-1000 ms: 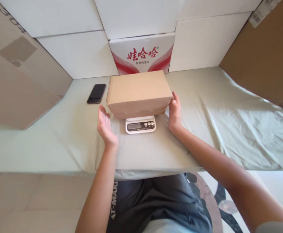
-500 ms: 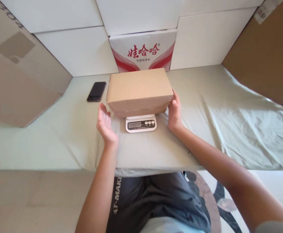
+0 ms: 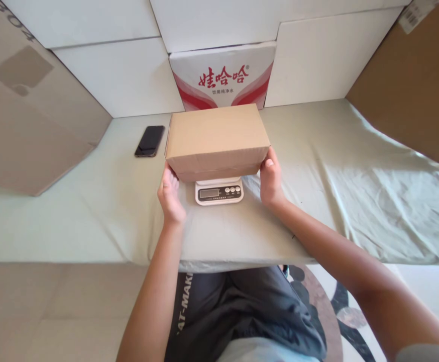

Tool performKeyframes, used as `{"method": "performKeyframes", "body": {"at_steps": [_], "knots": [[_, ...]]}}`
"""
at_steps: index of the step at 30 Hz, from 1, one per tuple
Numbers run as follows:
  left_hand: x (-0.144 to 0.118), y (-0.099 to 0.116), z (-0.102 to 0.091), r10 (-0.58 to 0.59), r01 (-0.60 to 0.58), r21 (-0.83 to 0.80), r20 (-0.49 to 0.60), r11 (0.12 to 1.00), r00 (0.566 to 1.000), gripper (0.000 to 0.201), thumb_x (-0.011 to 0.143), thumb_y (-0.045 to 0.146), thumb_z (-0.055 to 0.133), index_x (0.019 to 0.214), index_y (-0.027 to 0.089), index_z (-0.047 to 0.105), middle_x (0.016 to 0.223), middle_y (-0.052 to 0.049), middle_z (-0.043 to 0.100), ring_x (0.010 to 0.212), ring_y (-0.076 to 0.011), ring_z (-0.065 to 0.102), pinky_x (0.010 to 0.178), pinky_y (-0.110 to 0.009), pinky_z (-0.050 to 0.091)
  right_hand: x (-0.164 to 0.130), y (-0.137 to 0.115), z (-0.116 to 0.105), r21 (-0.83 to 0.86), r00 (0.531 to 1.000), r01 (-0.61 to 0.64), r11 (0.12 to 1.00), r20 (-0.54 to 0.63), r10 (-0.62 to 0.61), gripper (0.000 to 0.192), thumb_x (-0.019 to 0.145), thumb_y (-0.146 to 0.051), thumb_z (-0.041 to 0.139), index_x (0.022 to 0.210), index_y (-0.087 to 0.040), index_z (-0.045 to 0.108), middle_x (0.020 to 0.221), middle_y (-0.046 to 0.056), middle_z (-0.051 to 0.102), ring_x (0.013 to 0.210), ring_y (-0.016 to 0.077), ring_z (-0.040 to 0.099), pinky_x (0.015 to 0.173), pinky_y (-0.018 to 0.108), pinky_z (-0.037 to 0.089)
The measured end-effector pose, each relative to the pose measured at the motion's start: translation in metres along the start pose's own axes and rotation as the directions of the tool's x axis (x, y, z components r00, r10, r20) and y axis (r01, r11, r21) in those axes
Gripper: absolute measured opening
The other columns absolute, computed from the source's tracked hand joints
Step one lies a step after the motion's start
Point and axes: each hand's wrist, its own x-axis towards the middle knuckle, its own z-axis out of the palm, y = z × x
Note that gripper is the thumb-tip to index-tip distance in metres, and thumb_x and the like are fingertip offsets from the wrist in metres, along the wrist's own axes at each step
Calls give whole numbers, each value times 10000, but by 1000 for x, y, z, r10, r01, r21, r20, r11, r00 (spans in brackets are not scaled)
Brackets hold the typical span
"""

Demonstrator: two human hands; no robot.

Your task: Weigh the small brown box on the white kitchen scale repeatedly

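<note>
A closed brown cardboard box (image 3: 216, 138) rests on a small white digital scale (image 3: 219, 191) whose display and buttons face me. My left hand (image 3: 171, 193) presses against the box's lower left end, fingers reaching under its edge. At the lower right corner my right hand (image 3: 270, 180) grips the box, thumb on the front face. Both hands hold the box from opposite sides.
A black phone (image 3: 149, 141) lies face up left of the box on the pale green cloth (image 3: 336, 191) over the table. A white carton with red lettering (image 3: 223, 75) stands behind. Large brown cartons (image 3: 27, 115) flank the far left and far right (image 3: 411, 80).
My left hand has moved right from hovering apart to touching the box's left end. My right hand has closed in on the right corner. The box stays on the scale.
</note>
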Motion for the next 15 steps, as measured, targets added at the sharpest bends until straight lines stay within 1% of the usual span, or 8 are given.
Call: {"method": "performKeyframes", "body": {"at_steps": [5,10,13,15], "knots": [[1,-4,-2,27,-28,52,19,998,999,904,877,861,501,1512,231,632,1665,-151,541,1622,-346,406,1314,-456,358,-2,-17,6,-9,1000,-17,1000,11,17,665,962,-721,452,1511,-359,548,1646,-10,575,1638,308,410,1387,549,340],[-2,-7,-4,12,-15,73,49,997,999,900,879,858,507,1524,240,622,1665,-146,543,1629,-350,391,1327,-468,335,-5,-27,11,3,997,-70,998,29,70,717,950,-779,433,1532,-368,516,1622,2,592,1593,308,467,1376,530,372],[-3,-3,-3,2,-6,62,64,998,998,893,871,852,531,1509,236,637,1660,-155,547,1625,-359,395,1328,-486,331,-4,-29,10,16,996,-94,995,0,94,746,918,-791,481,1536,-374,512,1625,-3,593,1602,320,455,1366,527,388],[1,2,-2,8,-12,47,89,999,996,894,856,853,557,1483,224,659,1645,-168,561,1616,-369,410,1327,-502,332,0,-32,9,26,997,-76,997,-10,76,731,929,-766,481,1548,-379,498,1637,-7,580,1607,328,449,1351,539,409]]}}
